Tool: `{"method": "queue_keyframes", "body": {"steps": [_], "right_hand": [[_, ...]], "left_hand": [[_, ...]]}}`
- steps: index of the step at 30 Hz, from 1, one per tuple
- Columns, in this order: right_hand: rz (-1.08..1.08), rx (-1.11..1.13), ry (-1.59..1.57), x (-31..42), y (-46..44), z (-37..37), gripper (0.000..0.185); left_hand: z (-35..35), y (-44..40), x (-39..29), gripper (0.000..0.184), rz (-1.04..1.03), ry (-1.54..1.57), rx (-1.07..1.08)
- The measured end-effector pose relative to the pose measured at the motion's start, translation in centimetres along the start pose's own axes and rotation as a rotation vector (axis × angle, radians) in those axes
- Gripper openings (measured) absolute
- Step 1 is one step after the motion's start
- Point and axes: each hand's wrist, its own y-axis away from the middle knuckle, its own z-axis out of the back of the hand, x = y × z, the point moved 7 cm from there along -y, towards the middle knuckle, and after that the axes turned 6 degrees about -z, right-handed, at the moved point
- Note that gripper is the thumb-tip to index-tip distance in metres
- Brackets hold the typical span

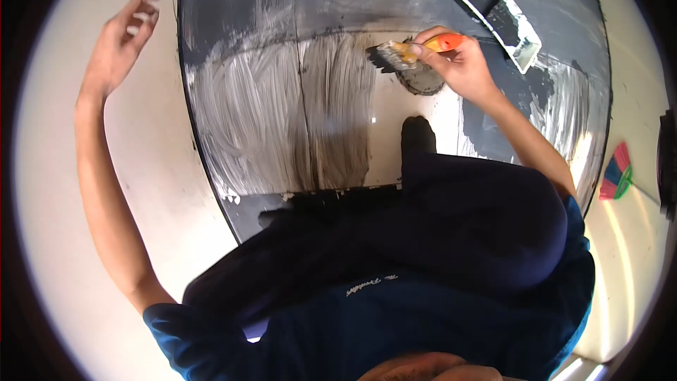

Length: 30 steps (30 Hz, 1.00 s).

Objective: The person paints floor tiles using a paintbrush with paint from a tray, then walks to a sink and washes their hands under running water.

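My right hand (462, 67) is closed around the orange handle of a paintbrush (403, 54). The brush's bristles are loaded with dark paint and point left, over the painted panel-like surface. Just below the brush lies a round grey thing (423, 81), smeared with dark paint; whether it is a dish or a flat patch cannot be told. Out at the far left, my left hand (129, 39) hangs over the pale floor, its fingers loosely bent and apart, with nothing in them.
A white paint tray (525, 49) with dark paint inside stands at upper right. Grey-streaked paint (247, 113) covers much of the surface around my dark shoe (418, 134). A red, blue and green broom head (618, 173) lies on the floor at far right.
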Motion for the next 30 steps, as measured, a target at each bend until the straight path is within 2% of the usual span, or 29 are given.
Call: {"method": "queue_keyframes", "body": {"steps": [2,5,6,8,10,11,14,15,16,17,19,20,22,24,25,30], "right_hand": [[-0.105,-0.043,0.058,0.4,-0.3,1.6,0.012],[-0.089,0.001,0.362,0.0,-0.8,0.1,0.009],[0.03,0.004,0.325,-1.6,-0.7,-1.6,0.01],[0.179,0.054,0.461,-5.6,1.0,-5.4,0.014],[0.3,0.132,0.542,-4.6,5.4,-8.8,0.017],[0.227,0.18,0.478,-4.6,7.0,-9.5,0.014],[-0.197,0.171,0.123,-5.1,8.0,-7.4,0.014],[-0.179,0.143,0.201,-4.4,7.4,-5.4,0.01],[-0.275,-0.005,0.117,-5.1,7.4,-3.1,0.01],[-0.394,-0.116,-0.108,-5.2,7.1,-0.9,0.008],[-0.389,-0.315,-0.179,-3.3,6.3,4.0,0.011],[-0.526,-0.479,-0.233,-1.4,6.1,5.9,0.012],[-0.392,-0.648,-0.303,2.0,5.7,9.5,0.022],[-0.376,-0.771,-0.395,4.2,6.4,12.0,0.018],[-0.341,-0.825,-0.434,5.7,7.1,12.8,0.018],[-0.183,-1.205,-0.627,13.3,13.4,13.7,0.018]], "left_hand": [[2.6,-1.5,-2.0,0.039,-0.154,0.081,-0.167],[4.0,-1.1,-3.5,0.039,-0.306,0.166,-0.322],[3.9,-0.5,-3.7,0.038,-0.341,0.186,-0.346],[2.8,-0.1,-3.3,0.039,-0.318,0.112,-0.283],[2.2,0.9,-1.7,0.039,-0.3,0.079,-0.279],[2.2,1.6,-0.1,0.04,-0.306,0.091,-0.311],[3.8,4.1,4.0,0.04,-0.244,0.081,-0.414],[4.6,4.9,5.1,0.04,-0.185,0.089,-0.433],[5.5,5.5,6.2,0.04,-0.13,0.097,-0.448],[6.6,6.4,7.4,0.041,-0.101,0.159,-0.487],[8.7,8.0,10.6,0.042,-0.052,0.338,-0.579],[9.5,8.6,11.9,0.043,-0.03,0.458,-0.628],[11.4,8.7,12.0,0.044,0.026,0.413,-0.753],[12.8,8.4,11.8,0.043,0.064,0.454,-0.856],[13.1,8.2,11.8,0.042,-0.022,0.437,-0.857],[10.8,9.1,14.1,0.044,-0.012,0.403,-0.897]]}}
